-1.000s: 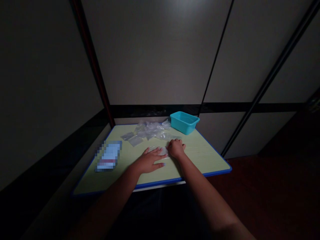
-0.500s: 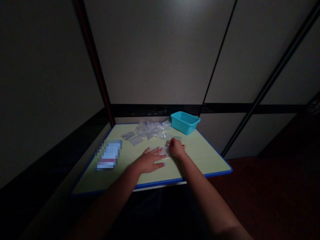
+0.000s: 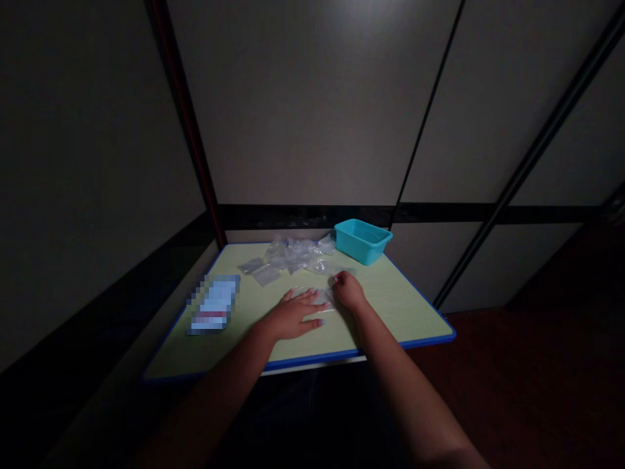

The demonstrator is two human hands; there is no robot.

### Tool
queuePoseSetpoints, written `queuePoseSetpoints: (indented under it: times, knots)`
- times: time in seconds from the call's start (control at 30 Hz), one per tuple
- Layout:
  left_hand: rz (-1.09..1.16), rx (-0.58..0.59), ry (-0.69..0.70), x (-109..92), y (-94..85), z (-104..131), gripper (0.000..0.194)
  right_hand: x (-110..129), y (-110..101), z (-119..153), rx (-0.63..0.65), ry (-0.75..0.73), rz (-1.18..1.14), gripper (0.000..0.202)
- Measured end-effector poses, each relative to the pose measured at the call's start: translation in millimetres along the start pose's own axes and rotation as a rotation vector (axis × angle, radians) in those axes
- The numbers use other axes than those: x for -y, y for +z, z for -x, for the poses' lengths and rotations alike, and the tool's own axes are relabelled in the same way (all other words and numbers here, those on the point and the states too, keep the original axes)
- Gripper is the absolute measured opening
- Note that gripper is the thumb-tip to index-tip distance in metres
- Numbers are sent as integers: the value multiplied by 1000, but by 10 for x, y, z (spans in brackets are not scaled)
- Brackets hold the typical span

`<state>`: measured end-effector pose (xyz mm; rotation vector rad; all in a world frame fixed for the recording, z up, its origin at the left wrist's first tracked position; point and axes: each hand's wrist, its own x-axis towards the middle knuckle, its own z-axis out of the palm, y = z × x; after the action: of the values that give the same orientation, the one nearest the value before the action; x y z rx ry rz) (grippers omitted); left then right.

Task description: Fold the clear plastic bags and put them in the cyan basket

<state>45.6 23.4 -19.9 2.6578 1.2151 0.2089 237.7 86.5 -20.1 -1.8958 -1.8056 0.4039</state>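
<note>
My left hand (image 3: 296,314) lies flat with fingers spread, its fingertips on a clear plastic bag (image 3: 322,298) on the table. Over the right end of that bag, my right hand (image 3: 348,291) is closed, thumb and fingers pinched together; what they hold, if anything, is too small to make out. A heap of clear plastic bags (image 3: 297,253) lies behind my hands. Two flat bags, one greyish (image 3: 250,266) and one paler (image 3: 266,275), rest at the left of the heap.
A turquoise plastic basket (image 3: 362,241) stands at the table's back right corner. On the left side lies a blurred, pixelated blue and white item (image 3: 215,304). The pale table (image 3: 390,312) has a blue edge, and panelled walls rise behind and to the left.
My right hand has shifted slightly to the right, its pinched fingertips a little away from the left hand. The left hand stays flat in place on the bag.
</note>
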Motion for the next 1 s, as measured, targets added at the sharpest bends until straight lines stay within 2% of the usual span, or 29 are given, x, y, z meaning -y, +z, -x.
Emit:
queuePoseSetpoints:
  times: [0.43,0.77,1.0]
  knots:
    - [24,-14,-8,-6,12,-14,45,75,-15,77,21,-65,170,21]
    - [8,-2,-11,-35,-18,-2,43,-5,53,-12,44,-88,-2,13]
    - [15,-9,-13,-38,-24,5,43,-76,74,-73,59,-96,-155,22]
